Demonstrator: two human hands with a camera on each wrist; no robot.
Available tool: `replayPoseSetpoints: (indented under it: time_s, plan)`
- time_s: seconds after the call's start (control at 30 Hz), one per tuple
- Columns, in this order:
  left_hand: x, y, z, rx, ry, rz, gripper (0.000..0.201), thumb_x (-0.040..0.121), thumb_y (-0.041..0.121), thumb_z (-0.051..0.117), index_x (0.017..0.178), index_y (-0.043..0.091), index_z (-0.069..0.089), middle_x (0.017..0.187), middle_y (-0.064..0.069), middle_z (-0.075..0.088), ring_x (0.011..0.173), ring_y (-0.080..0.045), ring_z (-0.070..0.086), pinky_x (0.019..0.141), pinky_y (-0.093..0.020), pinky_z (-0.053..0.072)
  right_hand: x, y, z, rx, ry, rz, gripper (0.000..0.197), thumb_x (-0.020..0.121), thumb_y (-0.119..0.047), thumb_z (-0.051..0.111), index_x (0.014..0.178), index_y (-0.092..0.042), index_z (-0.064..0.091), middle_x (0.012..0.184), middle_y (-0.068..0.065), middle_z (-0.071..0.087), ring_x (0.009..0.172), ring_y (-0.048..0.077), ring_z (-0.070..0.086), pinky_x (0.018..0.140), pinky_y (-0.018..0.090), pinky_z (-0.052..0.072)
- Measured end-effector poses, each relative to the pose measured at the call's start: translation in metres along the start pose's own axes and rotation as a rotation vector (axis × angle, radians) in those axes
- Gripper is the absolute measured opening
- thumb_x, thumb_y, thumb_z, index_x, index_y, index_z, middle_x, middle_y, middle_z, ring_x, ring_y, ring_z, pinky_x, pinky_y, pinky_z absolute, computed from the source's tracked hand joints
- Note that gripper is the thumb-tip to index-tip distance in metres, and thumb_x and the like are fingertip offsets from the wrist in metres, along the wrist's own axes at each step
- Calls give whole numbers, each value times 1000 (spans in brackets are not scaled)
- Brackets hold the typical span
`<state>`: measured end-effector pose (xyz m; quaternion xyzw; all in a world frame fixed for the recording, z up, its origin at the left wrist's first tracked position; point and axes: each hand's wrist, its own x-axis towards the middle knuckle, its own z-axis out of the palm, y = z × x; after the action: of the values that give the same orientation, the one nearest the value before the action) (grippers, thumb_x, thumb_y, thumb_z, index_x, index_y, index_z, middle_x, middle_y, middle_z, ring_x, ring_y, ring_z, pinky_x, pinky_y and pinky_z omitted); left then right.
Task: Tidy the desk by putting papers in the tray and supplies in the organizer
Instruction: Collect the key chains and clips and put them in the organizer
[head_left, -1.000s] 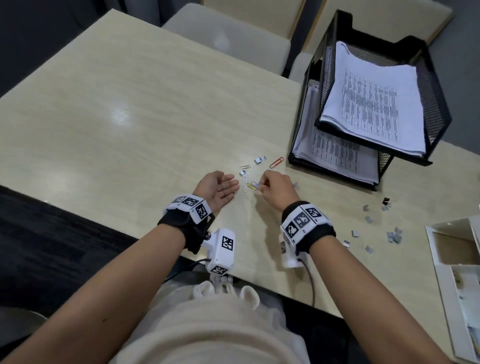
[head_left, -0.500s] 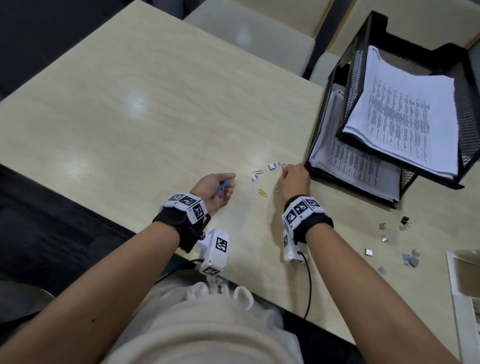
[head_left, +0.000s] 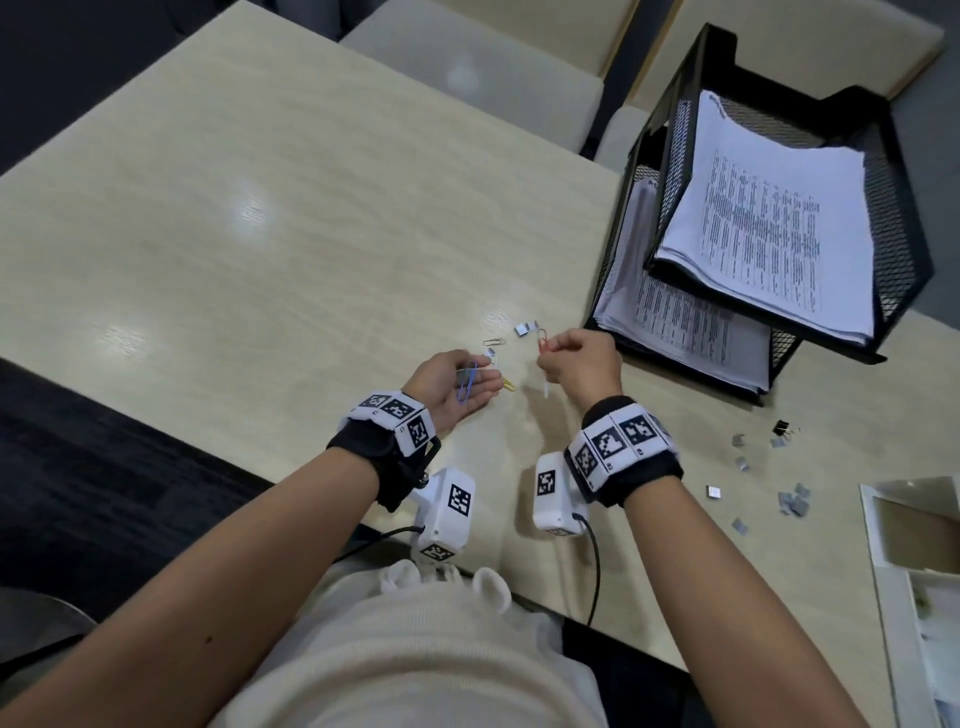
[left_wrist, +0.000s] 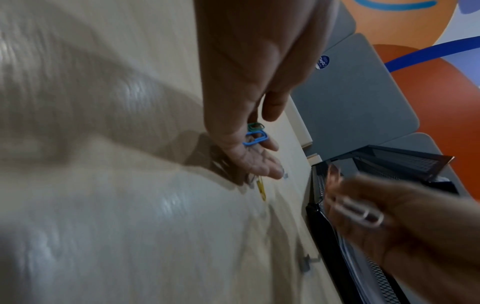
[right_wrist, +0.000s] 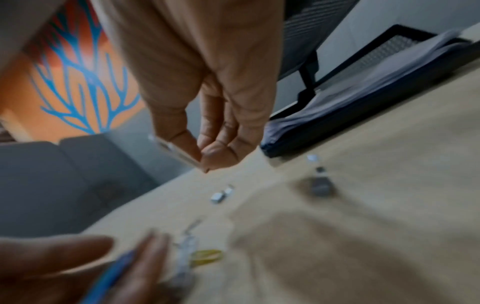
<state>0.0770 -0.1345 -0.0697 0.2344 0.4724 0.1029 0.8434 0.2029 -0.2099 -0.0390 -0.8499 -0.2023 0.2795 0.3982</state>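
My left hand (head_left: 457, 387) lies palm up just above the desk with its fingers relaxed. A blue paper clip (head_left: 467, 385) (left_wrist: 255, 138) and a green one (left_wrist: 255, 126) rest in the palm. My right hand (head_left: 582, 358) (right_wrist: 207, 102) hovers to the right of it and pinches a red paper clip (head_left: 542, 340) between thumb and fingertips. On the desk between the hands lie a yellow clip (head_left: 509, 385) (right_wrist: 206, 255), a silver clip (head_left: 493, 342) and some staple strips (head_left: 524, 328). The black mesh tray (head_left: 906, 218) at right holds printed papers (head_left: 769, 234).
A white organizer (head_left: 883, 545) stands at the right edge of the desk. Loose staple pieces (head_left: 792, 501) and a black binder clip (head_left: 781, 428) are scattered to its left. Beige chairs (head_left: 467, 62) stand beyond the far edge.
My right hand has picked the red clip off the desk near the tray and lifted it toward the left hand. The left hand has uncurled, palm up, showing the clips.
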Motion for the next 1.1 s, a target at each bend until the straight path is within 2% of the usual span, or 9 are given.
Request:
replayPoseSetpoints:
  time_s: [0.1, 0.23, 0.4, 0.53, 0.67, 0.9, 0.97, 1.03, 1.1]
  plan:
    - [-1, -4, 6, -29, -25, -41, 43, 101, 34, 25, 80, 9, 53, 80, -11, 60, 69, -19, 61, 63, -27, 50, -13, -17, 9, 49, -167, -85, 16, 72, 5, 69, 65, -10, 66, 61, -2, 59, 58, 11, 55, 66, 28, 55]
    - [-2, -1, -1, -52, -23, -51, 47, 100, 42, 26, 72, 12, 48, 40, 0, 51, 29, -9, 45, 35, -10, 36, -9, -16, 22, -88, -93, -89, 27, 73, -1, 63, 52, -19, 63, 57, -1, 61, 70, 26, 61, 81, 42, 53]
    - [-6, 7, -21, -98, -13, -41, 45, 101, 40, 27, 63, 17, 35, 30, 7, 30, 22, -4, 25, 24, -11, 16, -16, -2, 41, -489, -155, -70, 16, 84, -3, 52, 91, 3, 65, 106, 19, 64, 105, 33, 56, 83, 33, 46]
    - [-10, 13, -28, -261, 82, -38, 40, 102, 26, 29, 67, 11, 40, 42, 0, 39, 28, -7, 36, 28, -9, 32, -21, 0, 46, -517, -120, -2, 12, 89, -5, 43, 84, -4, 54, 112, 23, 59, 104, 38, 57, 77, 34, 44]
    - [-11, 18, -32, -425, 137, -53, 36, 100, 12, 32, 67, 5, 43, 49, -5, 42, 53, -10, 38, 35, -15, 47, -20, -7, 51, -373, -50, 101, 21, 87, -3, 47, 102, 4, 60, 115, 19, 59, 110, 35, 53, 80, 32, 43]
    - [-1, 18, -37, -338, 158, -62, 37, 100, 16, 30, 65, 9, 40, 40, -3, 43, 23, -10, 46, 29, -12, 41, -27, -3, 59, -619, -86, -1, 7, 91, -6, 47, 90, -6, 54, 117, 19, 57, 109, 35, 53, 73, 35, 40]
    - [-3, 17, -35, -316, 132, -49, 31, 100, 12, 31, 74, 6, 46, 55, -6, 50, 36, -15, 60, 36, -16, 49, -28, -1, 54, -683, -118, -19, 12, 91, -6, 47, 101, -3, 54, 120, 18, 53, 114, 35, 49, 79, 37, 42]
    - [-4, 17, -32, -303, 99, -25, 23, 100, 9, 32, 85, 4, 49, 73, -8, 53, 71, -23, 68, 63, -23, 58, -28, -1, 49, -603, -118, -29, 6, 90, -6, 48, 93, -7, 53, 113, 18, 58, 108, 34, 54, 78, 34, 43]
    - [-1, 17, -31, -287, 71, -28, 24, 100, 10, 32, 84, 7, 50, 82, -8, 57, 95, -23, 59, 88, -32, 49, -28, -8, 45, -394, -100, -56, 4, 87, -7, 54, 85, -10, 56, 97, 13, 63, 94, 28, 58, 77, 30, 44]
